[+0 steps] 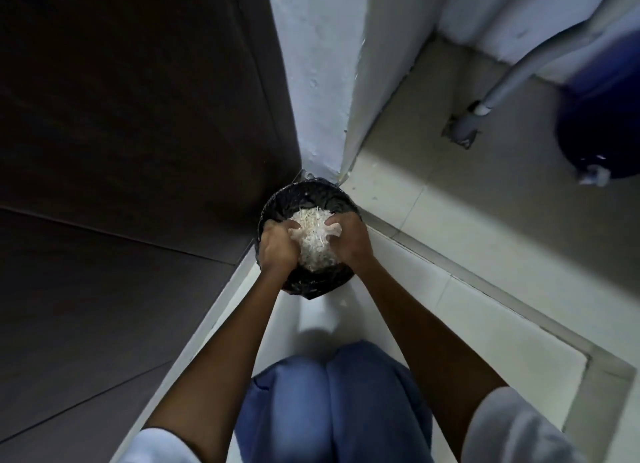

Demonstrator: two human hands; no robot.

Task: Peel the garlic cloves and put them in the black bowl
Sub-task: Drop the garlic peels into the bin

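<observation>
A black woven basket-like bowl [313, 194] stands on the floor in the corner where a dark door meets a white wall. Between my hands is a mound of pale, papery garlic skins [313, 235]. My left hand [277, 242] grips the left side of the mound with curled fingers. My right hand [348, 239] grips its right side the same way. Both hands are inside the bowl's rim. Single cloves cannot be made out in the blur.
A dark door [131, 123] fills the left. A white wall corner [318, 81] rises behind the bowl. Pale floor tiles [450, 192] spread right, with a grey pipe [512, 78] and a dark blue container [602, 116]. My knees in blue trousers [332, 400] are below.
</observation>
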